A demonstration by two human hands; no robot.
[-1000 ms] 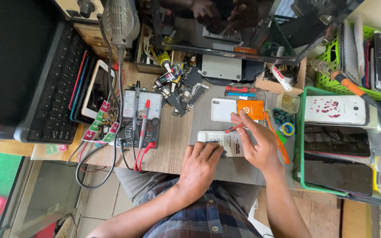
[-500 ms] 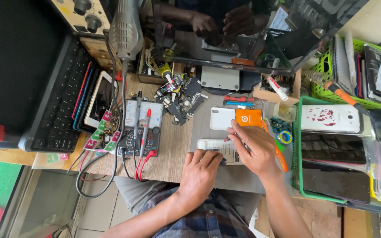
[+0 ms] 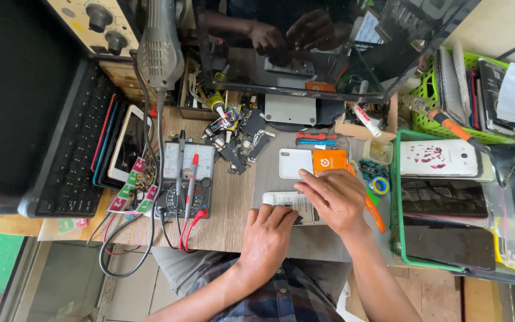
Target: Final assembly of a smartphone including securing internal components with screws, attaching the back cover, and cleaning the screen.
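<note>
Your white phone lies flat on the bench, near its front edge, with its long axis running left to right across your view; its left end shows bare, while the rest is covered by your hands.

Your left hand rests palm down at the near edge of the phone, fingers loosely together and bent, with their tips pressing on its lower left part. The forearm comes up from your lap, in a plaid sleeve. It grips nothing; it pins the phone down.

Your right hand lies over the right half of the phone, palm down, fingers stretched leftward and curled slightly, the fingertips touching the top face. Whether it pinches anything small beneath the fingers cannot be told. Its forearm runs down and to the right, off the bench.

Just beyond the right hand lie a second white phone and an orange card, side by side and touching. An orange-handled tool lies beside the right wrist, next to a roll of tape.

To the left sits a multimeter with red and black probes laid along it. Loose parts are heaped behind. A green basket holding phones stands at the right.
</note>
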